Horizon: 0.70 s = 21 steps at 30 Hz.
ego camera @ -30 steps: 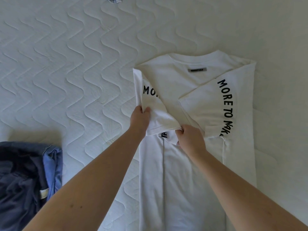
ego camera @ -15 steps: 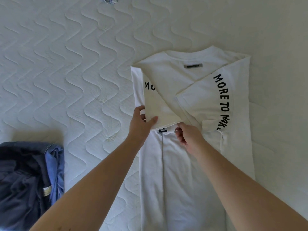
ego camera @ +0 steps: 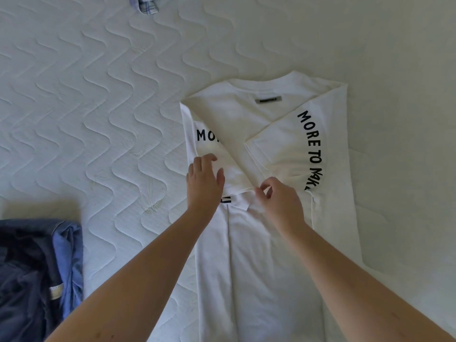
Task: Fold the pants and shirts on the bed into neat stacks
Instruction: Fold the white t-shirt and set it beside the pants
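Note:
A white T-shirt (ego camera: 269, 267) with black "MORE TO" lettering lies flat on the bed, collar away from me, both sides folded inward. My left hand (ego camera: 204, 181) presses flat on the left sleeve (ego camera: 234, 169), which is folded over the chest. At that sleeve's lower corner, the thumb and forefinger of my right hand (ego camera: 281, 203) pinch the hem. The right sleeve (ego camera: 283, 154) lies folded inward with its lettering facing up.
A dark navy and blue pile of clothes (ego camera: 34, 275) sits at the lower left on the quilted white mattress (ego camera: 98, 119). A bit of plaid fabric (ego camera: 145, 3) shows at the top edge. Bare mattress surrounds the shirt.
The left sleeve has been laid down onto the chest. My left hand let go of its edge and flattened on it. My right hand stayed at the sleeve's corner.

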Tool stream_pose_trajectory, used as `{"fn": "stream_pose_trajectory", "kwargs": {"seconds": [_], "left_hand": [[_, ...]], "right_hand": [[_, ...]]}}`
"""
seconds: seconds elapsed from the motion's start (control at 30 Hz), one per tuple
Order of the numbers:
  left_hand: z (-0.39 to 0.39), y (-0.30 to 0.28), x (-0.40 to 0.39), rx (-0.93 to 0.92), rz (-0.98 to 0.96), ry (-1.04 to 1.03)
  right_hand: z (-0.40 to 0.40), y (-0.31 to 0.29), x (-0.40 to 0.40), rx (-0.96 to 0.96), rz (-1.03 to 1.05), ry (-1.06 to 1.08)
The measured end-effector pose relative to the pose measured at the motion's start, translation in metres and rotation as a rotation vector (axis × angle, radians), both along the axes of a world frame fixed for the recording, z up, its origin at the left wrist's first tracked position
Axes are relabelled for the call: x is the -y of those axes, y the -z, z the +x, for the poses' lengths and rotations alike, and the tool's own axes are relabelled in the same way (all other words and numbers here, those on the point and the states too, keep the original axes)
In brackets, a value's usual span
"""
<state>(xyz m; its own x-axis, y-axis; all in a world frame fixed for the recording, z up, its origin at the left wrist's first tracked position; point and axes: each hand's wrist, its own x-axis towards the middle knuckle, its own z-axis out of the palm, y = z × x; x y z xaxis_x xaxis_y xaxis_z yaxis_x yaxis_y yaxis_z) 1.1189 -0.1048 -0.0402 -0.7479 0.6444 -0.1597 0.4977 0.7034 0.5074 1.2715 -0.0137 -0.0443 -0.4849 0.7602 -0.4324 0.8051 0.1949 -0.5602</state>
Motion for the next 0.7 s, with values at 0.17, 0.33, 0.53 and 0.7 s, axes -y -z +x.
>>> {"fn": "stream_pose_trajectory", "kwargs": {"seconds": [0.17, 0.33, 0.53, 0.7], "left_hand": [[0.009, 0.006, -0.053, 0.146, -0.031, 0.177], [0.004, 0.019, -0.108, 0.201, -0.263, 0.022], [0.005, 0.006, -0.127, 0.363, -0.067, 0.023], [0.037, -0.017, -0.122, 0.353, 0.117, 0.222]], "right_hand": [[0.026, -0.002, -0.024, -0.075, 0.31, 0.129], [0.051, 0.015, -0.064, 0.103, 0.134, -0.011], [0.058, 0.023, -0.08, 0.117, 0.158, -0.129], [0.038, 0.015, -0.11, -0.233, -0.011, 0.249]]}}
